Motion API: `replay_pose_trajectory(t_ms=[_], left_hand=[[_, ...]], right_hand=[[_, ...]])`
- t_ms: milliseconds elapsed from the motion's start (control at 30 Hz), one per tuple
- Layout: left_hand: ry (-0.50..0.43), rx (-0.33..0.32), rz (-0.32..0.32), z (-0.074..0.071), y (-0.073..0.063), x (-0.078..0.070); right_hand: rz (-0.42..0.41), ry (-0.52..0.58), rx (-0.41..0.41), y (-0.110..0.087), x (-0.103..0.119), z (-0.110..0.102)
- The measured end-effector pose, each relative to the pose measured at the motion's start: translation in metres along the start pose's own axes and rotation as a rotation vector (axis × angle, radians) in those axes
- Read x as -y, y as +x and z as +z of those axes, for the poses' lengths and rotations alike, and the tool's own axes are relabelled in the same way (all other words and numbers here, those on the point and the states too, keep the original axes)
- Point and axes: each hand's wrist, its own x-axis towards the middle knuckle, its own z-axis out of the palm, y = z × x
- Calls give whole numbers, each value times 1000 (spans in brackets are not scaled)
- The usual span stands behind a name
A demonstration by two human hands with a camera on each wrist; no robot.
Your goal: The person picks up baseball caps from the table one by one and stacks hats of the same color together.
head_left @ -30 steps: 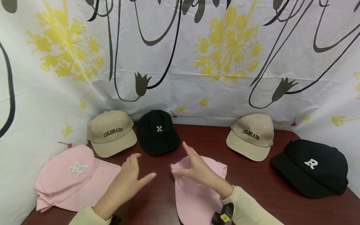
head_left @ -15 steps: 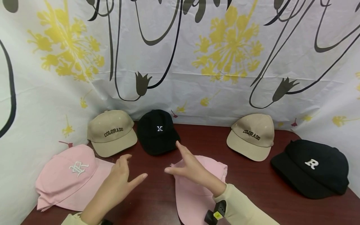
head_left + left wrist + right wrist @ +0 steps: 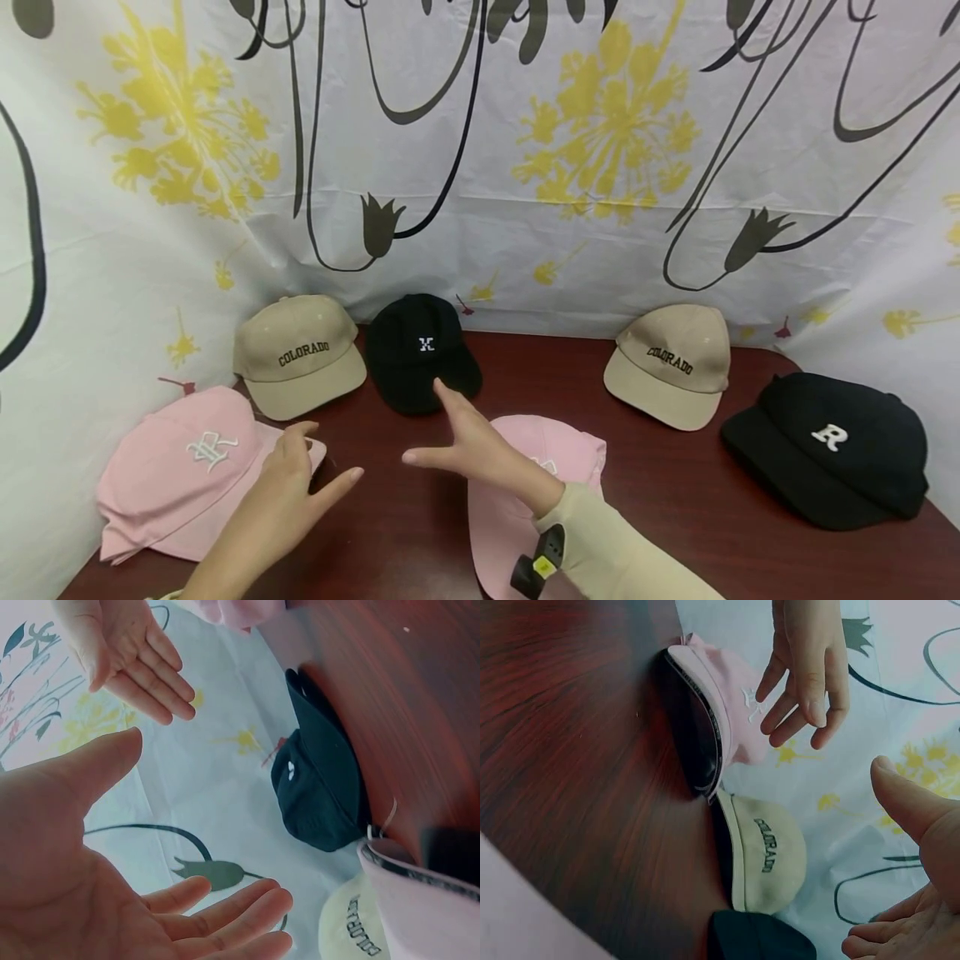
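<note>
My left hand hangs in the air with thumb and fingers spread, overlapping the brim of the left pink cap in the head view. Facing it, my right hand is also spread and empty, its wrist over the middle pink cap, whose crown it partly hides. The index fingertip overlaps the brim of a black cap with a small white emblem. In the left wrist view, the palm of the right hand faces my left hand, with a gap between them.
Along the back of the dark red table stand two beige COLORADO caps, one at left and one at right. A black cap with a white R lies far right. White patterned cloth hangs behind.
Both hands have drifted left, the left one also slightly nearer. The right hand now uncovers more of the middle pink cap's crown. The caps have stayed put.
</note>
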Motion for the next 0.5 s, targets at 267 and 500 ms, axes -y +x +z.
replay_pose_trajectory(t_ms=[267, 500], left_hand=[[27, -33, -3, -5, -7, 13], [21, -65, -19, -8, -14, 25]], right_hand=[[2, -43, 52, 9, 7, 13], [-8, -48, 85, 18, 13, 25]])
